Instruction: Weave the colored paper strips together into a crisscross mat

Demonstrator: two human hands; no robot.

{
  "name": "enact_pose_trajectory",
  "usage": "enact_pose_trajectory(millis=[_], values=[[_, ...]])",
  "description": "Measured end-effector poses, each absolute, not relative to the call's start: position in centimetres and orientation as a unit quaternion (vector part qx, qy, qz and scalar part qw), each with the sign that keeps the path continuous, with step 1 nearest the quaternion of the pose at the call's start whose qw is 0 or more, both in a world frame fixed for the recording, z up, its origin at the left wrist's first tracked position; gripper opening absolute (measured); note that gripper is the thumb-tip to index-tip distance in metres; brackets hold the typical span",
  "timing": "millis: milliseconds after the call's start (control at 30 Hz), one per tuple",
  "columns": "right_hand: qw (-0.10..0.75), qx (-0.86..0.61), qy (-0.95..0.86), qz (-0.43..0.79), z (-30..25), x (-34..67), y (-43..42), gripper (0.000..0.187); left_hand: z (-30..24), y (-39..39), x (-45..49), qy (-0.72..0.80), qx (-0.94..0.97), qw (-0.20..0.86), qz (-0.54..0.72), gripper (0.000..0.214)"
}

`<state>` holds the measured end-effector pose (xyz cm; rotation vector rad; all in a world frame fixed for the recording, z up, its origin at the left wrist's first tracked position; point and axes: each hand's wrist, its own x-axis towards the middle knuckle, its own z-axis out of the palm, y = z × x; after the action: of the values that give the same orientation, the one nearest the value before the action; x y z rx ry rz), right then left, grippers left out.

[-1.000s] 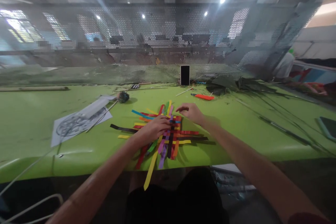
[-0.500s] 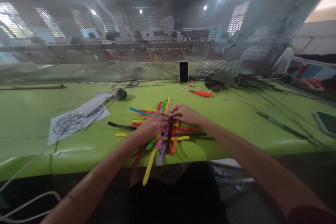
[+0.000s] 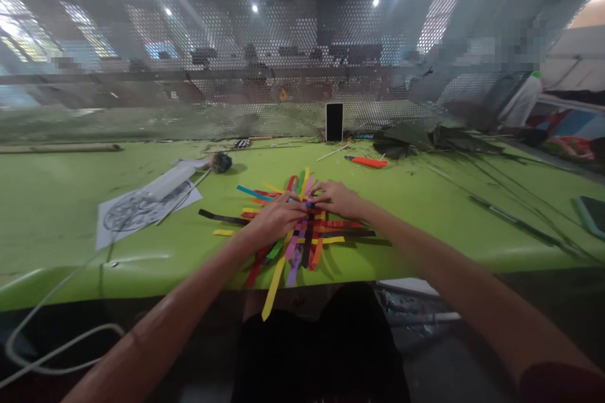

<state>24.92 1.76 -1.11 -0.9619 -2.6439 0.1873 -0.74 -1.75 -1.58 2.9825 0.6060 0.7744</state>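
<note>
A mat of interwoven coloured paper strips point(image 3: 308, 245) lies near the table's front edge, with loose ends spreading on every side. My left hand point(image 3: 278, 219) rests over its left half, fingers bent and pressed together at the centre. From the right, my right hand point(image 3: 341, 199) meets it, thumb and fingers pinched on a small blue bit of strip. A blue strip point(image 3: 254, 193) comes out to the left from under my left hand, apparently the same one. A long yellow strip point(image 3: 273, 289) hangs past the table edge. My hands cover the middle of the weave.
On the green table point(image 3: 454, 227) lie a printed sheet point(image 3: 113, 217), a dark ball point(image 3: 220, 162), a red-handled cutter point(image 3: 368, 162) and a dark pen-like tool point(image 3: 513, 221). A phone point(image 3: 334, 122) stands upright by the mesh screen point(image 3: 283, 75). Dry leaves point(image 3: 401, 140) lie at back right.
The whole view has shifted slightly, so the table sits a little higher and further right. Both hands stay at the centre of the strips, with only small finger movement.
</note>
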Motion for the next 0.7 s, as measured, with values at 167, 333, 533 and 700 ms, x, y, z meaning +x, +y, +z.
enact_pose_trajectory(millis=[167, 333, 533, 700], values=[[0.169, -0.337, -0.922, 0.091, -1.1, 24.9, 1.7, 0.023, -1.2, -2.2, -0.5, 0.2, 0.948, 0.019, 0.248, 0.023], [0.162, -0.33, -0.926, 0.087, -0.9, 24.8, 1.8, 0.025, -1.3, -2.4, -0.6, 0.245, 0.941, -0.002, 0.231, 0.025], [0.175, -0.319, -0.928, 0.081, -1.1, 24.5, 1.5, 0.024, -1.9, -1.9, -1.0, 0.228, 0.948, -0.006, 0.222, 0.023], [0.207, -0.324, -0.918, 0.1, 0.2, 24.2, 1.2, 0.024, -1.7, -1.8, -0.6, 0.229, 0.945, 0.002, 0.234, 0.023]])
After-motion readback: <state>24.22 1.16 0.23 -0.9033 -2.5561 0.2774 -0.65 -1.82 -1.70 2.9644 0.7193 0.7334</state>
